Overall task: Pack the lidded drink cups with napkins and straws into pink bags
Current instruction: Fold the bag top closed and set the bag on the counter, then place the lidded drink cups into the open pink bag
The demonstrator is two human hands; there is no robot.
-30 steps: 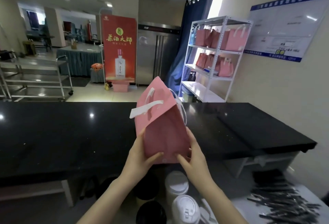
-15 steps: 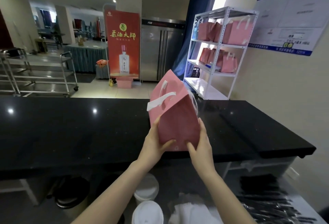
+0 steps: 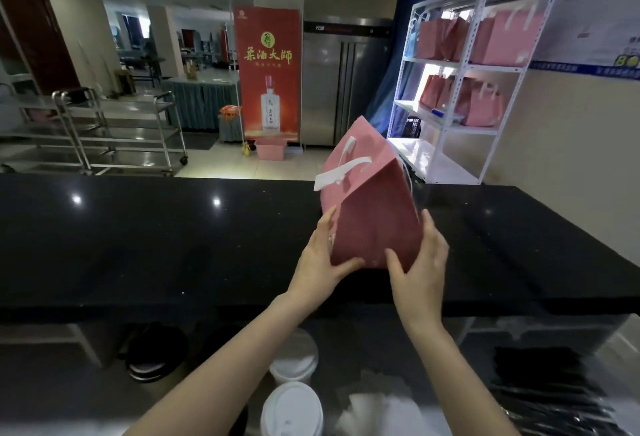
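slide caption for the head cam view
A pink bag held at its base by the left hand and right hand over the black counter, lidded cups nearby.

A pink paper bag [image 3: 377, 221] with white ribbon handles [image 3: 341, 172] is sitting between both hands. The left hand [image 3: 322, 262] and the right hand [image 3: 420, 266] are clasping its lower corners, fingers along the sides and thumbs across the front. It is tilting, its folded top leaning up and to the left of the grip. Below the grip, two white-lidded cups [image 3: 292, 409] are standing one behind the other. Just right of them a blurred white heap of napkins [image 3: 377, 415] is lying, and further right, a dark pile that looks like straws [image 3: 540, 397].
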